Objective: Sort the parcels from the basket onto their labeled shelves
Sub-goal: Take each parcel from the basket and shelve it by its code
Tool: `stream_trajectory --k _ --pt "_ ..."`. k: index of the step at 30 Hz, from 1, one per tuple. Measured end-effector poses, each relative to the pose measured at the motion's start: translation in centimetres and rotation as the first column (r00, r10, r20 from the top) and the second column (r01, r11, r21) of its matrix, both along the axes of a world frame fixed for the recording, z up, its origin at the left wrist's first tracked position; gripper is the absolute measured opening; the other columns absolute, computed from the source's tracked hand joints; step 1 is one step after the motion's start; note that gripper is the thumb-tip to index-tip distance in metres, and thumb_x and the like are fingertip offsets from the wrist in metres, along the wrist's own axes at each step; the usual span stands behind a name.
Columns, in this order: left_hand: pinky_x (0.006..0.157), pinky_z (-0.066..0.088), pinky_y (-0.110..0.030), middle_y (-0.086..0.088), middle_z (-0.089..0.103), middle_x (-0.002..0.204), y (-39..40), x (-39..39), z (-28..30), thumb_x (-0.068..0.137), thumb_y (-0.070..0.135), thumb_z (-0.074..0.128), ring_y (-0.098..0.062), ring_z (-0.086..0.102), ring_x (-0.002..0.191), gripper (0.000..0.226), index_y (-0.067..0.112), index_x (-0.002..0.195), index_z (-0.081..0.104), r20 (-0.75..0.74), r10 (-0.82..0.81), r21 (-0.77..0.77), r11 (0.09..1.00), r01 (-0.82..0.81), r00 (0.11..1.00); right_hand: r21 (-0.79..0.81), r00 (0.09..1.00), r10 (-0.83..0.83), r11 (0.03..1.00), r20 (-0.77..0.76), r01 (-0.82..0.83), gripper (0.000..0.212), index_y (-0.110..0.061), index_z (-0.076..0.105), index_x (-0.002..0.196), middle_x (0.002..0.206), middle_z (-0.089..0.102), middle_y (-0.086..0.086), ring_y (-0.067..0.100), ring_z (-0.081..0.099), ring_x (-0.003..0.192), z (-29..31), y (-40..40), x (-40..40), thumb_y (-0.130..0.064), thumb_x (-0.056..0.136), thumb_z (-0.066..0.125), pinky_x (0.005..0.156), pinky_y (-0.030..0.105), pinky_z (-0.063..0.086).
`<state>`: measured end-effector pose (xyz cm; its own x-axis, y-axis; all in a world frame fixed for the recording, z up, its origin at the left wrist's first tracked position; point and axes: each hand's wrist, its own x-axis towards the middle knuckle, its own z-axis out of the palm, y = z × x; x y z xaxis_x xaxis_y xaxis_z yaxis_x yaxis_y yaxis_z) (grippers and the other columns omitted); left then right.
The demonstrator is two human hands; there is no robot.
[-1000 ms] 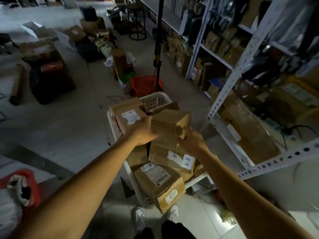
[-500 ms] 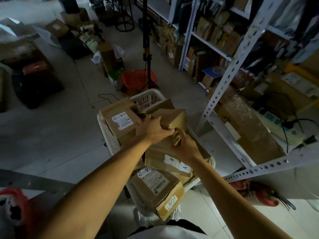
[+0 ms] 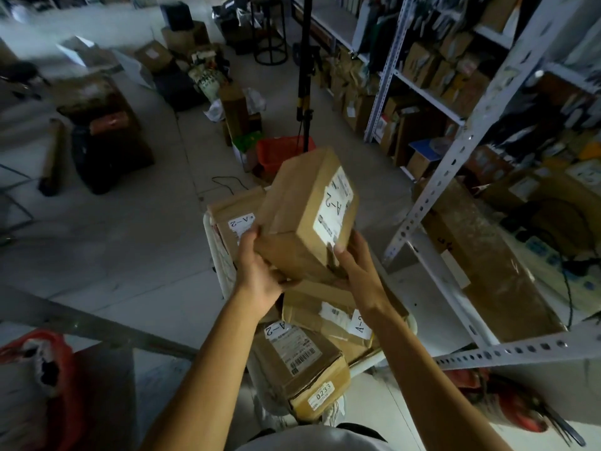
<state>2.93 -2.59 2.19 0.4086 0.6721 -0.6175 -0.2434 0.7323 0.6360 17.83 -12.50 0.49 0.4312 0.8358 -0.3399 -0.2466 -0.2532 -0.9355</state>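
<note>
Lifted now above the basket [image 3: 213,252]: the A-2 parcel [image 3: 305,216].
Left hand [image 3: 260,271] and right hand [image 3: 356,266] grip it, fingers clamped on its lower corners.

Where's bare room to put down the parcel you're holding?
Bare floor left of the white basket. A bare strip of the bottom shelf lies between the basket and a long wrapped box. The basket is packed with parcels.

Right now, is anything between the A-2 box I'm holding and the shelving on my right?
Nothing visible blocks it. The A-2 box is lifted clear of the basket, held by the left hand and right hand. Only open air lies before the perforated shelf post; which shelf is labeled A-2 cannot be told.
</note>
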Motion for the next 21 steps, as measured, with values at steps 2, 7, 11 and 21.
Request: stream_trajectory --k 2,7,11,21 --pt "0.101 0.043 -0.063 -0.017 0.065 0.128 -0.2 -1.0 -0.3 0.08 0.075 0.047 -0.041 0.057 0.121 0.078 0.02 0.135 0.059 0.08 -0.057 -0.031 0.998 0.06 0.995 -0.024 0.997 0.007 1.0 -0.074 -0.009 0.106 -0.03 0.028 0.154 0.143 0.054 -0.001 0.022 0.058 0.123 0.0 0.1 -0.3 -0.07 0.067 0.075 0.105 0.052 0.048" --pt "0.094 0.053 -0.045 -0.011 0.061 0.134 -0.8 -2.3 0.3 0.097 0.023 0.054 -0.032 0.06 0.121 0.042 0.028 0.14 0.053 -0.05 0.042 0.369 0.929 -0.021 0.998 0.02 0.985 -0.027 0.999 -0.17 0.031 0.083 -0.029 0.047 0.137 0.121 0.069 0.0 0.025 0.068 0.109 0.1 0.4 -0.3 -0.054 0.065 0.08 0.093 0.046 0.056" --pt "0.101 0.05 -0.049 0.004 0.051 0.144 -0.8 -3.2 0.9 0.1 0.028 0.042 -0.019 0.054 0.127 0.045 0.052 0.138 0.046 -0.412 -0.043 0.665 0.669 0.332 0.91 0.04 0.997 0.039 0.998 -0.062 -0.037 0.073 -0.023 0.046 0.139 0.12 0.069 -0.002 0.02 0.068 0.108 0.9 0.3 0.3 -0.043 0.074 0.074 0.08 0.03 0.058" --pt "0.101 0.046 -0.051 0.006 0.067 0.125 -3.6 -2.8 1.2 0.07 0.048 0.064 -0.019 0.061 0.119 0.075 0.03 0.141 0.05 -0.352 -0.032 0.643 0.718 0.266 0.936 0.053 0.99 0.114 0.992 0.078 -0.118 0.082 -0.039 0.039 0.144 0.126 0.064 -0.009 0.011 0.067 0.109 2.4 -0.1 1.6 -0.05 0.074 0.08 0.082 0.033 0.06"
